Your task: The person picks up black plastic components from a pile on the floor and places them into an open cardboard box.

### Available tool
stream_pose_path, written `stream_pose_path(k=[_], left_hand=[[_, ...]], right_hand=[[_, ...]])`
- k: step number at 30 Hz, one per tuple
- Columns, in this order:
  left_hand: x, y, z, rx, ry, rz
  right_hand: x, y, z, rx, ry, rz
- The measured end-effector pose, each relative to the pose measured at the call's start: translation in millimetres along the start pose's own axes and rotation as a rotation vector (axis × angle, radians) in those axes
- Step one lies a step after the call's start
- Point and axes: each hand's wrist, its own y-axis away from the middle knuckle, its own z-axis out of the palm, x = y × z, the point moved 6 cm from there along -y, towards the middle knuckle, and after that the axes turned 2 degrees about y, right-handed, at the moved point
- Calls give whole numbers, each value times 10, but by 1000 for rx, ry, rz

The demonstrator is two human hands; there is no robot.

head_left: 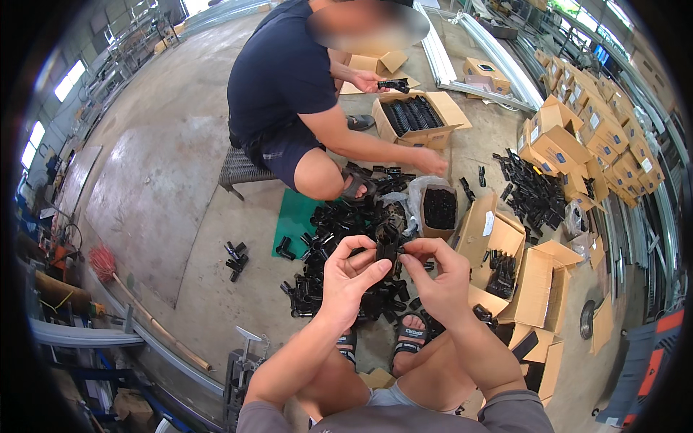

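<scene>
And there I had it, watching from my distant seat: the black part [388, 249] up in front of the wearer, the left hand [352, 281] clamped on it between thumb and fingers, the right hand [437, 274] with thumb and forefinger pinched together at its edge, though whether a small piece sat between them I couldn't tell! The danger, I judged, lay in that pinch: one slip, and anything tiny could drop into the heap of black parts [317, 238] below, black on black. A loose left grip could let the part twist away, too. And what a crowded floor! The heap lay before the sandals [410, 333], a green sheet [289, 216] at its far left. Beyond the right hand stood a box of dark bits [440, 209], cartons [538, 285] hemmed that side, and a co-worker's hand [433, 162] hung near the box, so a forward reach risked a bump
</scene>
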Motion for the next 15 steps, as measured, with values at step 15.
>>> stream_pose_path(k=[15], left_hand=[[7,26,7,-12,-25,38]], right_hand=[[-167,-1,-18,-4,104,-78]])
